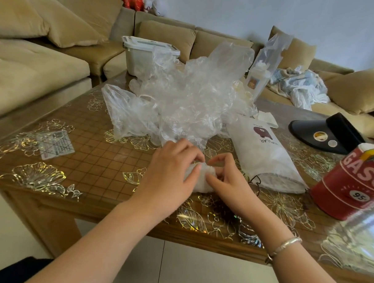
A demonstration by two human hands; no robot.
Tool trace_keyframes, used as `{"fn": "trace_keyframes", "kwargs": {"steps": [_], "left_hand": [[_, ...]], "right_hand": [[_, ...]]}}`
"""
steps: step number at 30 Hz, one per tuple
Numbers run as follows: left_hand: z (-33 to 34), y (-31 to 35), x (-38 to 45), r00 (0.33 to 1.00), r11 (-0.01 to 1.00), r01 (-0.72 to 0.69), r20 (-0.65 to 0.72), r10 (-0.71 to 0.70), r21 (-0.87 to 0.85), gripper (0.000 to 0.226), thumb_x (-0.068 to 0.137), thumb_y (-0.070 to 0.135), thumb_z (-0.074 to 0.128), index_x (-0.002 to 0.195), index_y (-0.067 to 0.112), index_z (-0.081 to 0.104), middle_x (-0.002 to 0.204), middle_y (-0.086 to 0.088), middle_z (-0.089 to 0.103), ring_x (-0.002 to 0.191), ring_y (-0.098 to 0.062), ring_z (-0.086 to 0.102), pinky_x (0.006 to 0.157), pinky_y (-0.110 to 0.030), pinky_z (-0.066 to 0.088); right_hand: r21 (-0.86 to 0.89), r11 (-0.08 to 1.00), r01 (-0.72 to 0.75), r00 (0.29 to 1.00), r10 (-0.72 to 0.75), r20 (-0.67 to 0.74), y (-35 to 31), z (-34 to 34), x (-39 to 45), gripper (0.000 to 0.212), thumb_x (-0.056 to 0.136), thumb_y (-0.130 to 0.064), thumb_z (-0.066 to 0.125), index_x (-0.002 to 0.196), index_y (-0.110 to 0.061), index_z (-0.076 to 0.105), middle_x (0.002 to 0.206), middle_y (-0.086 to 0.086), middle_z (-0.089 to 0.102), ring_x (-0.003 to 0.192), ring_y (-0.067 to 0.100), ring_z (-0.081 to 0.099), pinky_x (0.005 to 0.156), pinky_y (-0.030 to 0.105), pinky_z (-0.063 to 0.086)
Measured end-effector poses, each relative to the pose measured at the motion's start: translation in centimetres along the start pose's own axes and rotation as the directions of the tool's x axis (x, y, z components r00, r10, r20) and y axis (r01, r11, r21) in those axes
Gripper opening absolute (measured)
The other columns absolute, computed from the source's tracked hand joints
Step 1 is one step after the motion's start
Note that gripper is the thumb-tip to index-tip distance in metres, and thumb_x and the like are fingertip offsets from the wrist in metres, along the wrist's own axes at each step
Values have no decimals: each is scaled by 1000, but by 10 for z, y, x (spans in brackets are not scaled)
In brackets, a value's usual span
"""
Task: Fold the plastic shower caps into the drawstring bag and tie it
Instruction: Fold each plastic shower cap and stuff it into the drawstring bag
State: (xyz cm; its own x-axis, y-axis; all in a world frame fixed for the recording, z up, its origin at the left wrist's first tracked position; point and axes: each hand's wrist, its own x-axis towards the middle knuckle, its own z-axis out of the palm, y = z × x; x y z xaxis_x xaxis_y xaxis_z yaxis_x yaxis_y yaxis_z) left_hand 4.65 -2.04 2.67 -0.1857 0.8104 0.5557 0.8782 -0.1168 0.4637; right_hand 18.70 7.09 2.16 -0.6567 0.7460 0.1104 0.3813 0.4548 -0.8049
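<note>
A small folded bundle of clear plastic shower cap (198,178) lies on the table between my two hands. My left hand (169,171) curls over its left side and grips it. My right hand (225,176) pinches its right end with thumb and fingers. Behind them a big loose heap of crumpled clear shower caps (184,97) covers the middle of the table. To the right lies the white drawstring bag (262,154) with a dark printed logo, its open mouth and dark cord (256,180) facing the front edge.
The wooden table (93,162) has a glossy flower-patterned cover. A red tin (352,184) stands at the right, a black visor (326,134) behind it. A white lidded box (145,55) and a bagged bottle (260,69) stand at the back. A sofa surrounds the table.
</note>
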Motion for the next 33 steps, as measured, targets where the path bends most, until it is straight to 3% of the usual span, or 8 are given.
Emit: {"fn": "trace_keyframes", "kwargs": {"steps": [3, 9, 12, 15, 18, 23, 29, 33], "left_hand": [[5, -3, 1, 997, 996, -28, 75, 22, 79, 15, 93, 23, 59, 107, 25, 64, 108, 14, 54, 104, -10, 48, 91, -28, 36], [12, -15, 3, 937, 974, 226, 269, -224, 22, 22, 93, 28, 61, 115, 26, 60, 106, 17, 47, 106, -10, 49, 100, -36, 42], [13, -15, 3, 915, 956, 293, 293, -278, -8, 21, 92, 26, 64, 113, 26, 61, 108, 14, 51, 106, -12, 50, 99, -37, 43], [11, -14, 4, 911, 919, 380, 217, -351, -105, 14, 92, 20, 64, 104, 25, 62, 111, 10, 52, 105, -12, 53, 95, -30, 46], [4, -7, 10, 882, 840, 470, 156, -444, -270, 17, 91, 23, 67, 105, 21, 58, 109, 7, 53, 92, -4, 53, 71, -9, 42], [6, 15, 18, 770, 514, 636, 420, -481, -576, 29, 86, 35, 72, 110, 26, 59, 111, 9, 63, 102, -6, 59, 72, -18, 40], [32, 60, 26, 813, 482, 568, 363, -455, -668, 23, 91, 32, 66, 110, 23, 59, 105, 10, 65, 90, 2, 60, 60, -7, 44], [57, 81, 30, 887, 655, 460, 270, -374, -599, 25, 93, 42, 60, 108, 22, 54, 111, 6, 55, 103, -9, 54, 83, -19, 43]], "right_hand": [[-16, 999, -45, 999, 45, -17, 7, 3, 9, 25, 96, -16, 55, 113, -20, 38, 91, 18, 69, 69, 28, 57, 68, 45, 50], [-173, 985, -22, 998, 12, -56, 11, 9, 15, 47, 95, -18, 59, 131, -16, 30, 107, -3, 48, 80, 3, 50, 70, 8, 42], [-323, 942, -86, 996, 77, -38, 9, 10, 20, 40, 95, -25, 58, 131, -15, 44, 124, -2, 37, 91, 5, 48, 82, 13, 39], [-311, 944, -108, 994, 92, -67, 1, 8, 17, 13, 94, -23, 57, 106, -21, 52, 116, -1, 44, 78, 5, 48, 65, 14, 39], [-139, 986, -87, 985, 63, -163, -8, -2, 3, 12, 92, -20, 59, 102, -18, 53, 99, 5, 59, 77, 13, 55, 66, 28, 49], [196, 980, -41, 963, 91, -254, -23, -30, -29, 31, 91, -13, 64, 110, -22, 41, 108, 8, 66, 74, 20, 68, 65, 39, 59], [237, 972, 9, 956, 61, -288, -15, -63, -52, 35, 96, 0, 53, 113, -25, 36, 112, 10, 61, 63, 28, 72, 56, 49, 59], [89, 991, -99, 887, 129, -443, 14, -79, -56, 21, 99, -4, 48, 94, -22, 57, 95, 21, 65, 56, 21, 63, 47, 38, 52]]}}
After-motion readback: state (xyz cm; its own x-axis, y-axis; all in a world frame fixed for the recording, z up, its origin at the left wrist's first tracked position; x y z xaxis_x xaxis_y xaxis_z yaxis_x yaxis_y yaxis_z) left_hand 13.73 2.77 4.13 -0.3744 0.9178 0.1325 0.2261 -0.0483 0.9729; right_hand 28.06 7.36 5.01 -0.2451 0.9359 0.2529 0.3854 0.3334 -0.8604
